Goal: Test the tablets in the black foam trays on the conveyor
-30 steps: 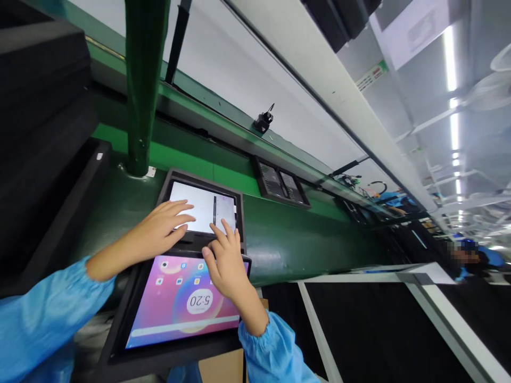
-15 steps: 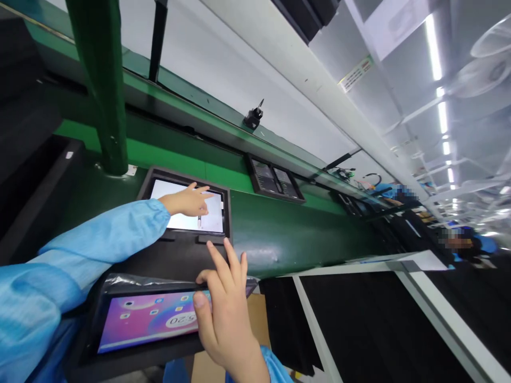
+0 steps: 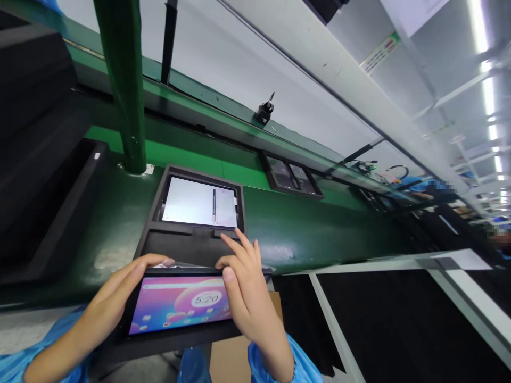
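Observation:
Closest to me is a tablet [image 3: 179,303] with a pink and blue home screen showing 5:20, on a dark tray. Clear film [image 3: 191,265] shows along its far edge. My left hand [image 3: 123,290] is wrapped round the tablet's far left corner, its straight fingers along the far edge and its thumb hidden. Over the right end is my right hand [image 3: 249,290], its fingers apart and its thumb and forefinger close to the far edge. Another tablet [image 3: 191,202], with a mostly white screen, lies beyond in a black foam tray [image 3: 159,239].
A green post [image 3: 130,106] rises from the green bench [image 3: 287,229] at left, near a dark bin [image 3: 90,197]. Farther back lies a tray with two dark devices [image 3: 293,178]. A black plug adapter [image 3: 264,111] sits on the ledge. White-framed black surfaces [image 3: 383,314] stand at right.
My left hand has come back from the white-screened tablet to the near tablet's left corner. The near home screen has turned from upside down to upright. My right hand stays near its right end.

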`<action>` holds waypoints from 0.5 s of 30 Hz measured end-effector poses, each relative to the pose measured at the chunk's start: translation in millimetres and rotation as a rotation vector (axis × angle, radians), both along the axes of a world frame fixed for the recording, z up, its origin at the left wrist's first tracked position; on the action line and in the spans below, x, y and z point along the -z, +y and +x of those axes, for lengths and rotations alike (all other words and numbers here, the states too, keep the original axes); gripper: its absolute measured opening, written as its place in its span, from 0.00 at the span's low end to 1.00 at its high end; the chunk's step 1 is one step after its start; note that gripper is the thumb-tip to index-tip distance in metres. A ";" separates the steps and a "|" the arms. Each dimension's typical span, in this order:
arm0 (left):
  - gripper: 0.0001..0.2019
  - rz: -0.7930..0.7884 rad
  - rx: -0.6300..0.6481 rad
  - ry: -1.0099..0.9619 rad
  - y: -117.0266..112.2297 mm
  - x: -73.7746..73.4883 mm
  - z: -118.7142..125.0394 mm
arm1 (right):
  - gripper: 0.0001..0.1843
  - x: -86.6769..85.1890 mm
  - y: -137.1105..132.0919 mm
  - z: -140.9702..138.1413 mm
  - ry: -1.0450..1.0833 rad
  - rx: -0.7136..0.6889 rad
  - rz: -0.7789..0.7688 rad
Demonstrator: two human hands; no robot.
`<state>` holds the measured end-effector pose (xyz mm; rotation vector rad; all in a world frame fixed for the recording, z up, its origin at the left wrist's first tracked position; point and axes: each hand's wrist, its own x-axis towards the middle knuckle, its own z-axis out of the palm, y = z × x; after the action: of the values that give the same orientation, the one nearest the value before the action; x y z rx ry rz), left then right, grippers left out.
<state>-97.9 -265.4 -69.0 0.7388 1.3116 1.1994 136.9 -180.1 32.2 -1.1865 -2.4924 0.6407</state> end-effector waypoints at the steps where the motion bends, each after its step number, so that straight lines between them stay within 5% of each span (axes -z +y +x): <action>1: 0.22 -0.024 -0.054 -0.105 -1.1 2.8 5.1 | 0.15 -2.1 0.4 0.5 -0.001 -0.001 -0.012; 4: 0.21 -0.032 -0.121 -0.257 0.6 6.3 11.8 | 0.16 -5.7 4.9 11.0 0.010 -0.008 -0.032; 7: 0.23 -0.072 -0.110 -0.269 3.1 7.1 10.6 | 0.17 4.8 12.6 38.6 0.114 0.148 0.032; 11: 0.22 0.003 -0.190 -0.210 6.7 9.9 9.5 | 0.26 51.4 15.7 80.9 0.420 0.527 -0.062; 15: 0.23 0.022 -0.100 -0.105 11.0 16.2 5.0 | 0.31 99.8 10.4 93.1 0.576 0.635 -0.321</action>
<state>-92.8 -254.4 -85.3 0.6235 1.2619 1.3167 230.0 -169.7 -67.6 -1.5277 -1.4678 1.0278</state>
